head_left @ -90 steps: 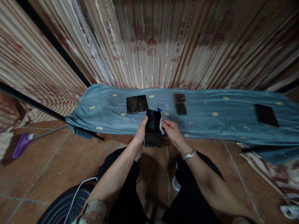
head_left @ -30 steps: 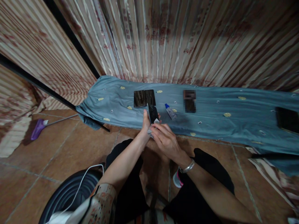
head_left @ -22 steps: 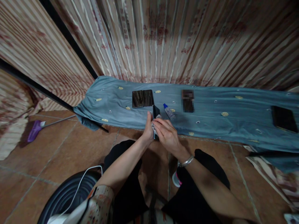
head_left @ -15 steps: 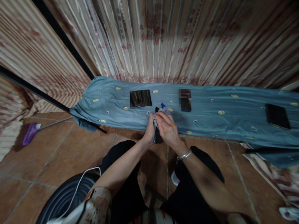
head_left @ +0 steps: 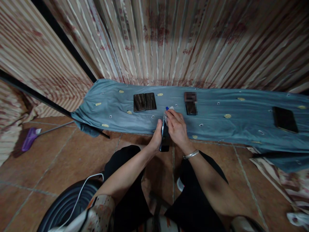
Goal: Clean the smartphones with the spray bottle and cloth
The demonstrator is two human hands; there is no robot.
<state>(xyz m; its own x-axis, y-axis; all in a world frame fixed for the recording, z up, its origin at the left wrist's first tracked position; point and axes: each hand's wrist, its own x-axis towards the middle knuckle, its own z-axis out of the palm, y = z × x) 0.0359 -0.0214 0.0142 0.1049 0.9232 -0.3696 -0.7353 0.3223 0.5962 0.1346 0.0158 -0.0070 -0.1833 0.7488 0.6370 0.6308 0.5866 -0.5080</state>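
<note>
Beyond both hands stretches the blue-draped surface (head_left: 217, 125), with a pair of dark phones (head_left: 145, 102) lying past the left hand. The left hand (head_left: 158, 137) is wrapped around a black phone (head_left: 165, 141), tipped on edge with its long axis running away from the person, probably to steady it for wiping. The right hand (head_left: 177, 127), just beside it, pinches a small white cloth (head_left: 166, 116) against the phone's far end.

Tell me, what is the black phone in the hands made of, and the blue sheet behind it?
The phone looks like glossy black glass, since its edge shines; its frame is too small to tell. The blue sheet looks like soft woven cloth with a matte finish: it wrinkles, drapes over the edge and has small stitched or printed motifs.
</note>
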